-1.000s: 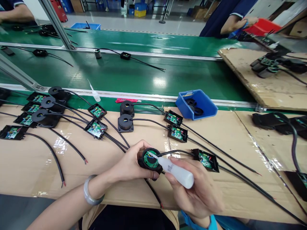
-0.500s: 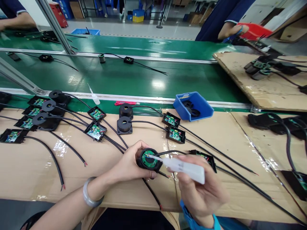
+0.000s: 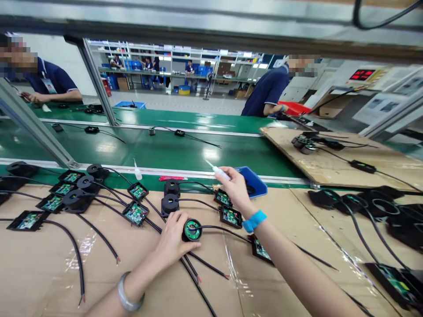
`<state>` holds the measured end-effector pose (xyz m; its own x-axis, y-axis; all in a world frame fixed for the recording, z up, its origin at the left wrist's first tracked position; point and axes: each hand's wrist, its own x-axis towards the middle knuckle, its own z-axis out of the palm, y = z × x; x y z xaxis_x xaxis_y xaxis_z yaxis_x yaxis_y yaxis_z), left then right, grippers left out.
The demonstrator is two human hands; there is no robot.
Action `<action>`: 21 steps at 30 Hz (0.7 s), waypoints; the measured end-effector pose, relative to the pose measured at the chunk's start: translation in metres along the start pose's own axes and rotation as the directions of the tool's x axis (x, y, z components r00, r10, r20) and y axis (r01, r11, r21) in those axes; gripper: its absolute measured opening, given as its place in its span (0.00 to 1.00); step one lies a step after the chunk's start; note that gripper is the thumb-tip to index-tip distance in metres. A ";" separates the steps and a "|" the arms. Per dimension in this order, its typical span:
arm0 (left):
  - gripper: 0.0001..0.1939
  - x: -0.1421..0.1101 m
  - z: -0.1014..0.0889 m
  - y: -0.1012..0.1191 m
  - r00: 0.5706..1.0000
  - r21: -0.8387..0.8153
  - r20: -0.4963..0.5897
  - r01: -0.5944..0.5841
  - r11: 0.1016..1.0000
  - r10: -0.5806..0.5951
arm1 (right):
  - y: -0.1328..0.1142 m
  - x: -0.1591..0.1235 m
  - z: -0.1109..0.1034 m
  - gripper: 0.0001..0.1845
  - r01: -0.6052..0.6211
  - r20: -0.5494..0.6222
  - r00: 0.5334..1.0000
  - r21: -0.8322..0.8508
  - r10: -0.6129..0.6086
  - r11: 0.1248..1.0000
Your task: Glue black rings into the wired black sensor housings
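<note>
The round black case (image 3: 192, 230) is sitting at the left hand's (image 3: 172, 233) 3 o'clock, thumb and fingers clasping its sides. Its face is looking upward, showing a green ring-shaped board (image 3: 188, 231); its black cable (image 3: 221, 229) is leaving toward 3 o'clock. At the case's 1 o'clock, the right hand (image 3: 235, 187) is gripping a white bottle (image 3: 220, 172), its long axis slanting, nozzle pointing toward 10 o'clock. A blue bin (image 3: 260, 190) is lying at that hand's 3 o'clock.

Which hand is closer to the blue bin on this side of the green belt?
Right. The right hand, holding a white bottle, overlaps the blue bin in view. The left hand is farther away, to the bin's lower left, holding a round black part.
</note>
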<state>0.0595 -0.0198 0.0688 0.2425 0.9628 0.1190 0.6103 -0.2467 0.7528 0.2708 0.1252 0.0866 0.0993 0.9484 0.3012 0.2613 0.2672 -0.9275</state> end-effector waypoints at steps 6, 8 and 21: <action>0.25 -0.002 0.001 -0.004 0.997 0.066 -0.005 0.076 0.995 -0.076 | 0.036 0.041 0.042 0.11 -0.075 0.179 0.977 -0.224 0.117 0.972; 0.25 -0.002 0.002 -0.004 0.998 0.074 -0.007 0.070 0.995 -0.070 | 0.044 0.044 0.050 0.12 -0.075 0.226 0.963 -0.289 0.144 0.954; 0.29 -0.005 0.002 -0.015 0.990 0.046 -0.113 -0.079 0.996 0.083 | 0.009 0.044 -0.020 0.15 0.022 0.209 0.964 -0.673 0.162 0.739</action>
<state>0.0508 -0.0214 0.0552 0.2060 0.9452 0.2533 0.6231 -0.3263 0.7108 0.2966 0.1658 0.0960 -0.0629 0.9936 0.0938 0.8417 0.1033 -0.5300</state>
